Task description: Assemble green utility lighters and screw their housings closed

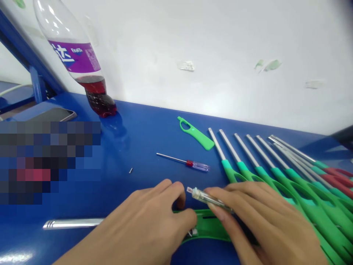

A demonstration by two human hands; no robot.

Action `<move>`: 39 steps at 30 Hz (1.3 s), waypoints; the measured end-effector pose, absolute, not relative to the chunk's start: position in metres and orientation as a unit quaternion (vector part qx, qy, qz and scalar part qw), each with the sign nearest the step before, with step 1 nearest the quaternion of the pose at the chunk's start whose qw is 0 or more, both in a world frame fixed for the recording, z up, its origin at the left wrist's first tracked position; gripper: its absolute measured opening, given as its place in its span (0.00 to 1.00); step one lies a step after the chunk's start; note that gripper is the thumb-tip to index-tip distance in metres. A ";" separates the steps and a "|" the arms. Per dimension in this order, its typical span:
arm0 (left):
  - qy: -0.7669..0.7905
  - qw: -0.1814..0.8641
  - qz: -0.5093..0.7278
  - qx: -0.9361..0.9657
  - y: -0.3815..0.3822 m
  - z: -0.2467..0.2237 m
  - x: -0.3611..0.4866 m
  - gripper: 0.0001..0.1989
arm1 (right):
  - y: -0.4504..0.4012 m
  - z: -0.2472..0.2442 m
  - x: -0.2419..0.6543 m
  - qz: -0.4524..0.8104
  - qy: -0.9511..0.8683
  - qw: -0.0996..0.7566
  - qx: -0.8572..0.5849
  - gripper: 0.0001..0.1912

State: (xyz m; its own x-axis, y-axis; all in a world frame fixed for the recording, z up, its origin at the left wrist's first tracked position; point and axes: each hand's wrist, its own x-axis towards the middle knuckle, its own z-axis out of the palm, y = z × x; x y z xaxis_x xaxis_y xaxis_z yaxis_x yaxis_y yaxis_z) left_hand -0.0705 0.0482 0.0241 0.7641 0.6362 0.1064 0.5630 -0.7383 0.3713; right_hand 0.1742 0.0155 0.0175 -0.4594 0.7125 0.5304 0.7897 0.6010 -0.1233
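My left hand point(154, 221) is curled over an opened long-necked lighter casing point(206, 224), its thumb and fingers closed about the neck end. The casing is green, with its hollow inside facing up, and a small metal part shows by my thumb. Its silver tube point(74, 223) runs out to the left under my wrist. My right hand point(264, 217) pinches a slim clear fuel tank point(205, 196) between thumb and fingers. The tank is tilted just above the casing, its pale valve end pointing left. My right hand's lower fingers are partly hidden.
Several long-necked lighters point(256, 169) lie in a row at right, some with red parts. Behind my hands are a loose green cover half point(197, 134), a screwdriver point(184, 161) and a small screw point(130, 170). A Fanta bottle point(79, 62) and phone point(55, 115) stand back left.
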 end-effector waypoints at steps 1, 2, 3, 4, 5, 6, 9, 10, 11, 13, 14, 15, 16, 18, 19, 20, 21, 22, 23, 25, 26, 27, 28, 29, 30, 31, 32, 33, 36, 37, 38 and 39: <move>0.326 0.161 0.111 0.925 0.049 0.024 -0.071 0.12 | 0.016 0.017 0.175 -0.067 -0.859 0.261 -0.436 0.10; 0.328 0.160 0.108 0.925 0.049 0.024 -0.071 0.12 | 0.017 0.018 0.175 -0.063 -0.863 0.253 -0.432 0.09; 0.329 0.158 0.109 0.925 0.048 0.023 -0.071 0.12 | 0.018 0.018 0.175 -0.056 -0.865 0.246 -0.433 0.08; 0.331 0.155 0.110 0.924 0.048 0.023 -0.071 0.12 | 0.018 0.019 0.175 -0.050 -0.866 0.242 -0.434 0.07; 0.331 0.150 0.111 0.925 0.047 0.021 -0.071 0.12 | 0.019 0.019 0.174 -0.044 -0.867 0.237 -0.437 0.07; 0.330 0.144 0.113 0.926 0.046 0.019 -0.071 0.12 | 0.020 0.020 0.173 -0.042 -0.865 0.237 -0.440 0.07; 0.327 0.114 0.133 0.929 0.042 0.012 -0.071 0.14 | 0.020 0.021 0.172 -0.043 -0.863 0.238 -0.443 0.07; 0.323 0.100 0.147 0.929 0.041 0.009 -0.071 0.16 | 0.020 0.022 0.172 -0.044 -0.863 0.241 -0.443 0.07; 0.320 0.086 0.163 0.929 0.040 0.008 -0.071 0.18 | 0.019 0.022 0.172 -0.043 -0.862 0.242 -0.443 0.07; 0.316 0.062 0.191 0.927 0.039 0.007 -0.072 0.21 | 0.019 0.021 0.172 -0.043 -0.863 0.244 -0.439 0.07; 0.315 0.055 0.198 0.927 0.038 0.009 -0.072 0.21 | 0.019 0.021 0.172 -0.044 -0.864 0.245 -0.439 0.07; 0.314 0.053 0.202 0.926 0.038 0.010 -0.072 0.20 | 0.019 0.021 0.172 -0.044 -0.864 0.243 -0.439 0.07; 0.313 0.054 0.201 0.927 0.039 0.013 -0.072 0.19 | 0.019 0.021 0.172 -0.044 -0.864 0.243 -0.440 0.08; 0.312 0.062 0.193 0.928 0.039 0.017 -0.071 0.16 | 0.020 0.020 0.171 -0.048 -0.861 0.248 -0.442 0.07; 0.314 0.068 0.186 0.928 0.040 0.018 -0.071 0.16 | 0.021 0.021 0.171 -0.050 -0.860 0.251 -0.442 0.07; 0.318 0.076 0.178 0.928 0.041 0.018 -0.070 0.16 | 0.021 0.021 0.171 -0.050 -0.860 0.251 -0.441 0.07; 0.321 0.087 0.168 0.928 0.041 0.018 -0.070 0.15 | 0.021 0.021 0.171 -0.049 -0.860 0.250 -0.441 0.07; 0.325 0.099 0.155 0.928 0.042 0.017 -0.069 0.14 | 0.020 0.021 0.171 -0.048 -0.861 0.248 -0.442 0.08; 0.329 0.113 0.143 0.927 0.043 0.015 -0.069 0.13 | 0.020 0.021 0.172 -0.045 -0.862 0.245 -0.442 0.07; 0.332 0.137 0.122 0.925 0.044 0.012 -0.068 0.11 | 0.019 0.021 0.173 -0.040 -0.862 0.243 -0.443 0.07; 0.333 0.142 0.118 0.925 0.044 0.011 -0.068 0.11 | 0.018 0.020 0.173 -0.039 -0.862 0.244 -0.443 0.07; 0.333 0.143 0.118 0.924 0.044 0.010 -0.068 0.11 | 0.018 0.020 0.173 -0.038 -0.862 0.244 -0.443 0.07; 0.332 0.140 0.123 0.925 0.044 0.011 -0.068 0.12 | 0.018 0.020 0.174 -0.035 -0.862 0.242 -0.444 0.07; 0.331 0.134 0.129 0.925 0.043 0.012 -0.068 0.12 | 0.018 0.019 0.174 -0.036 -0.862 0.243 -0.444 0.07; 0.332 0.124 0.138 0.925 0.043 0.014 -0.068 0.14 | 0.019 0.019 0.173 -0.035 -0.861 0.241 -0.446 0.07; 0.333 0.113 0.148 0.924 0.042 0.017 -0.068 0.15 | 0.019 0.019 0.173 -0.035 -0.860 0.241 -0.448 0.07; 0.334 0.103 0.156 0.924 0.042 0.020 -0.067 0.17 | 0.019 0.019 0.173 -0.032 -0.861 0.238 -0.448 0.08; 0.337 0.096 0.155 0.924 0.042 0.024 -0.066 0.19 | 0.019 0.019 0.174 -0.031 -0.861 0.236 -0.449 0.08; 0.342 0.090 0.108 0.929 0.044 0.029 -0.063 0.15 | 0.017 0.020 0.175 -0.028 -0.861 0.232 -0.452 0.08; 0.340 0.093 0.090 0.931 0.045 0.029 -0.062 0.11 | 0.016 0.020 0.176 -0.031 -0.860 0.233 -0.453 0.08; 0.337 0.096 0.080 0.933 0.046 0.028 -0.061 0.09 | 0.016 0.021 0.176 -0.032 -0.859 0.233 -0.455 0.08; 0.332 0.097 0.081 0.935 0.046 0.026 -0.061 0.08 | 0.016 0.021 0.176 -0.034 -0.856 0.237 -0.458 0.08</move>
State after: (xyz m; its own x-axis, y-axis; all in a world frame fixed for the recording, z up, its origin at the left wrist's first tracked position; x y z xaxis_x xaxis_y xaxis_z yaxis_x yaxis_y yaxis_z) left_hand -0.0607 0.0463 0.0265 0.7670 0.6358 0.0866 0.6043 -0.7611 0.2354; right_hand 0.1763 0.0160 0.0207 -0.4688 0.7678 0.4367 0.8003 0.5784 -0.1579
